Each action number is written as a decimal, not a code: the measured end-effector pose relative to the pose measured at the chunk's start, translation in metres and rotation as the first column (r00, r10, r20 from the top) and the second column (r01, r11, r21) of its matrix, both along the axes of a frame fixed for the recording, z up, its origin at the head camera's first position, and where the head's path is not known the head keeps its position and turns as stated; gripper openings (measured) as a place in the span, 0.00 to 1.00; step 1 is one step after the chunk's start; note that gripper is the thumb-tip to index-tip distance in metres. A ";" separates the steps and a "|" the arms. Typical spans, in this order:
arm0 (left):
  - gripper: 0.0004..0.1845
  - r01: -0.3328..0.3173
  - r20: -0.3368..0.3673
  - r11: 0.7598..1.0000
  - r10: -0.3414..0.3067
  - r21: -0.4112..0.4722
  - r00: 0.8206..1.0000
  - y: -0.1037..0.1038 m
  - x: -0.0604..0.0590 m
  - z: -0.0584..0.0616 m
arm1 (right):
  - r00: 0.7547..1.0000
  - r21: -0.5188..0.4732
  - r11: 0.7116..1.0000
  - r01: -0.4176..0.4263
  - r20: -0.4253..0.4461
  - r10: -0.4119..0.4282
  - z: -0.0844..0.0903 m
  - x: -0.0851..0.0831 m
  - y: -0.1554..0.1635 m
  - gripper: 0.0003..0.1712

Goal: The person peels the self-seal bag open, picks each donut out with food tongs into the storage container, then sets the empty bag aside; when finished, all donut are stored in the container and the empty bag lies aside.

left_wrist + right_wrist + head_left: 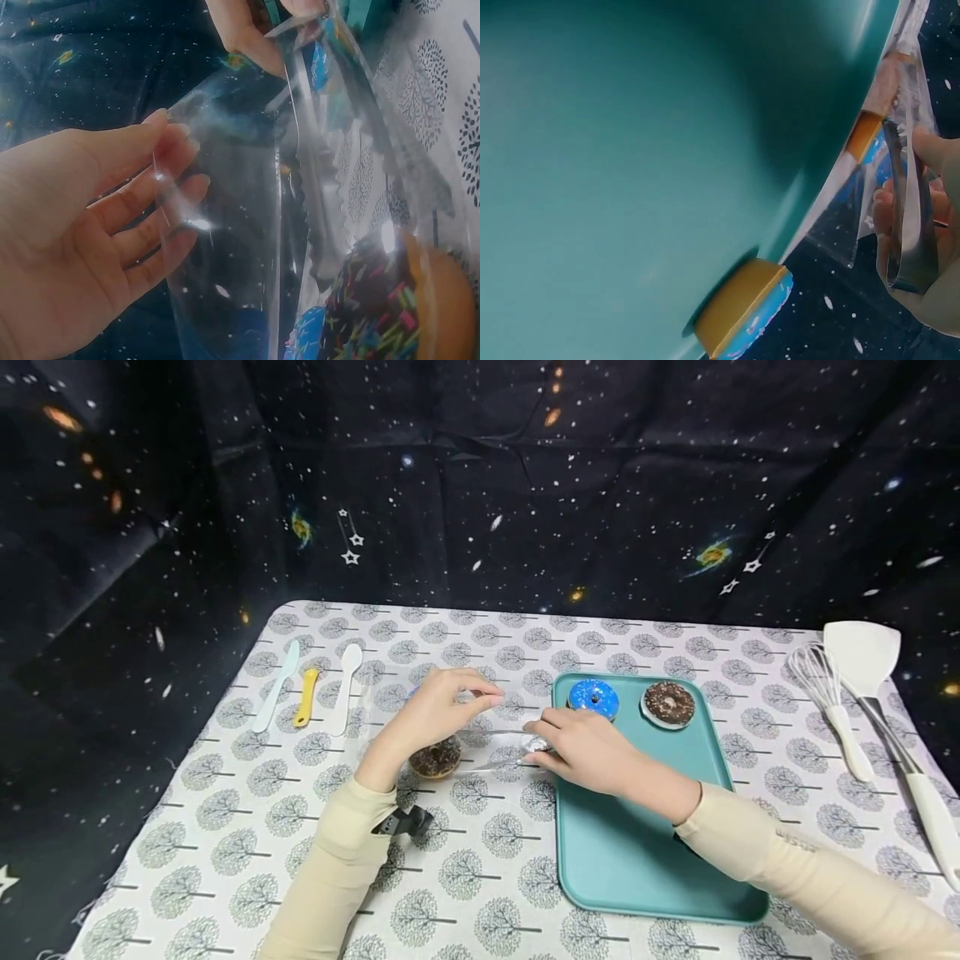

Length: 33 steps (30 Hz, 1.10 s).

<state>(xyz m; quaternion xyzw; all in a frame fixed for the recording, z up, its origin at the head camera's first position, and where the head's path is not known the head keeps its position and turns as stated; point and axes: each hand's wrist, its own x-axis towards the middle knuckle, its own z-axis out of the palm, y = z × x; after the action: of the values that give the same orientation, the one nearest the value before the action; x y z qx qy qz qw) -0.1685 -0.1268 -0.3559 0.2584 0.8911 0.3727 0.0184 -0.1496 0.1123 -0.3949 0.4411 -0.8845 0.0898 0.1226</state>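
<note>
Teal tray (637,852); blue-iced donut (593,697), chocolate sprinkled donut (668,703); grey tree-print white tablecloth (225,827); black starry backdrop (480,485); yellow knife (305,697); cream sleeves (337,868).

I wear a cream long-sleeved ribbed top, both sleeves snug down to my wrists; my left hand (435,710) and right hand (588,752) are bare, and a small black camera mount (403,821) is strapped under my left wrist
</note>
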 end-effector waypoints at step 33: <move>0.11 0.000 -0.010 1.000 0.000 -0.013 1.000 0.001 -0.002 -0.003 | 0.994 -0.076 0.996 -0.040 -0.101 0.032 -0.005 0.000 -0.018 0.13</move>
<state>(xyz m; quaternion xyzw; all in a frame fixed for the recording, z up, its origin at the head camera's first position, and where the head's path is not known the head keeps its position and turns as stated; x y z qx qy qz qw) -0.1709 -0.1260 -0.3590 0.2600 0.8936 0.3655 0.0158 -0.1492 0.0940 -0.4001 0.4558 -0.8650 0.1042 0.1821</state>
